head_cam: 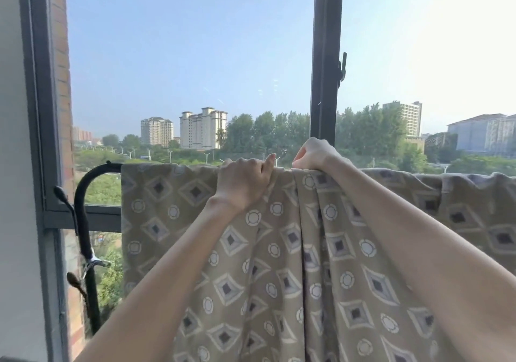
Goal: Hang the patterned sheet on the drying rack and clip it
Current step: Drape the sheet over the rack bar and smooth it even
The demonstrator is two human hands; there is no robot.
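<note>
A tan patterned sheet [279, 264] with diamonds and circles hangs over the top bar of a black drying rack [83, 194], spread from left to far right. Folds bunch at its middle. My left hand [243, 182] grips the sheet's top edge at the bar, fingers curled over it. My right hand [314, 153] pinches the top edge just to the right, wrist bent over the bar. The bar itself is hidden under the cloth. No clip shows on the sheet.
The rack's curved black end and upright stand at the left, with a metal clamp [95, 262] on the upright. Behind is a dark window frame [325, 68] with a handle [343, 66]. A grey wall [16, 166] borders the left.
</note>
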